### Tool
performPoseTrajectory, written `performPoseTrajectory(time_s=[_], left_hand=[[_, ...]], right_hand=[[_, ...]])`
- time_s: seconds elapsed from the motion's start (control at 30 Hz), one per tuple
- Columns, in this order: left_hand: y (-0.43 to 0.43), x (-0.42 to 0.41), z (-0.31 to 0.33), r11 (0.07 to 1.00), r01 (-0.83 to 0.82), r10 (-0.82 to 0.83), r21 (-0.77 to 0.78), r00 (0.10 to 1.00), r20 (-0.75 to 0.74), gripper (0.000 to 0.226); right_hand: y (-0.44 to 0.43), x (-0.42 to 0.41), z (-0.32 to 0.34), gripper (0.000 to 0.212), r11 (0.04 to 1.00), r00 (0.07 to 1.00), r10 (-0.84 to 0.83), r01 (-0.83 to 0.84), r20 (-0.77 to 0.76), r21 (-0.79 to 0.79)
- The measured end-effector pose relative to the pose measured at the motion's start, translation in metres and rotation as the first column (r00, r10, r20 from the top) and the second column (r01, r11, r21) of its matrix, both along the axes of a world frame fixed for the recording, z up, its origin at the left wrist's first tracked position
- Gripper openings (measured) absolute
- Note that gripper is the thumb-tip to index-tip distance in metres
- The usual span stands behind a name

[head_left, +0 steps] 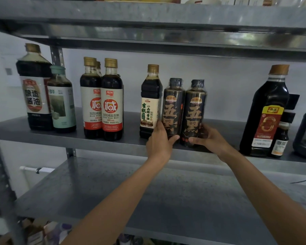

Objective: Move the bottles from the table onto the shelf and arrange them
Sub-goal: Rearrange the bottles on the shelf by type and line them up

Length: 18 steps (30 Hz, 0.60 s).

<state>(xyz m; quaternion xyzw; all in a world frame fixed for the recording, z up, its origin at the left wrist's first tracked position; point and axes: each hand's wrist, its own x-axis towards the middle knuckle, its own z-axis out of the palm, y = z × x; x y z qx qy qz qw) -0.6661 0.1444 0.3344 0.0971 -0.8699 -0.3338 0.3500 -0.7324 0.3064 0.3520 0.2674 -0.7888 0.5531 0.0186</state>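
While the shelf point(99, 145) is carrying other bottles point(102, 103), the left dark bottle point(173, 106) and right dark bottle point(195, 110) are standing touching near its front edge, the left hand point(159, 141) curling its fingers round the first's base, the right hand point(208, 138) curling round the second's.

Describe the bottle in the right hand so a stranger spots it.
Middle shelf, near centre: two matching black bottles with gold characters. It is the right one, gripped low by the right hand; the left hand holds its twin.
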Motion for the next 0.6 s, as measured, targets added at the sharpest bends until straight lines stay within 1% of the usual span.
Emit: performPoseTrajectory(time_s=[0.1,0.13,0.17,0.2,0.23,0.27,0.3,0.33,0.4,0.43,0.47,0.5,0.53,0.6], left_hand=[[-0.008,0.004,0.002,0.999,0.019,-0.018,-0.036,0.999,0.045,0.059],[-0.013,0.008,0.001,0.997,0.005,-0.004,-0.075,1.000,0.016,0.052],[-0.019,0.013,-0.001,0.993,-0.035,0.029,-0.111,0.998,-0.061,0.046],[-0.026,0.016,-0.003,0.987,-0.101,0.079,-0.123,0.982,-0.171,0.042],[-0.033,0.020,-0.005,0.980,-0.168,0.134,-0.111,0.956,-0.259,0.038],[-0.041,0.022,-0.005,0.974,-0.211,0.178,-0.087,0.941,-0.289,0.037],[-0.048,0.020,-0.005,0.971,-0.229,0.208,-0.061,0.946,-0.251,0.049],[-0.054,0.016,-0.004,0.976,-0.214,0.205,-0.040,0.965,-0.163,0.067],[-0.060,0.007,0.001,0.995,-0.086,0.086,0.046,0.996,-0.001,0.094],[-0.063,0.002,0.005,0.995,-0.008,0.005,0.103,1.000,0.026,0.100],[-0.066,-0.004,0.008,0.985,0.062,-0.066,0.160,0.998,0.016,0.100],[-0.069,-0.007,0.010,0.973,0.111,-0.111,0.201,0.994,-0.010,0.096],[-0.071,-0.009,0.011,0.965,0.133,-0.128,0.226,0.991,-0.037,0.087],[-0.072,-0.009,0.011,0.971,0.095,-0.085,0.221,0.995,-0.054,0.071]], right_hand=[[-0.006,0.002,-0.001,0.045,1.000,1.000,0.007,-0.007,-0.001,0.004],[-0.007,0.001,-0.001,0.045,1.000,1.000,0.006,-0.006,0.002,0.007],[-0.008,0.001,-0.001,0.047,1.000,1.000,0.006,-0.006,0.006,0.012],[-0.008,0.002,-0.001,0.048,1.000,1.000,0.004,-0.004,0.012,0.014],[-0.008,0.002,0.000,0.049,1.000,1.000,0.001,-0.001,0.020,0.016],[-0.009,0.002,0.001,0.051,1.000,1.000,-0.004,0.003,0.029,0.019],[-0.010,0.003,0.002,0.052,1.000,0.999,-0.006,0.006,0.036,0.022],[-0.012,0.004,0.002,0.053,1.000,0.999,-0.006,0.005,0.041,0.026],[-0.016,0.006,0.004,0.054,0.999,0.999,-0.006,0.005,0.041,0.033],[-0.018,0.007,0.004,0.053,0.999,0.999,-0.009,0.008,0.039,0.035],[-0.020,0.007,0.004,0.052,0.999,0.999,-0.012,0.011,0.038,0.031],[-0.021,0.007,0.004,0.050,1.000,0.999,-0.014,0.013,0.039,0.026],[-0.022,0.008,0.004,0.049,1.000,0.999,-0.014,0.013,0.042,0.020],[-0.023,0.009,0.004,0.048,1.000,0.999,-0.020,0.019,0.048,0.009]])
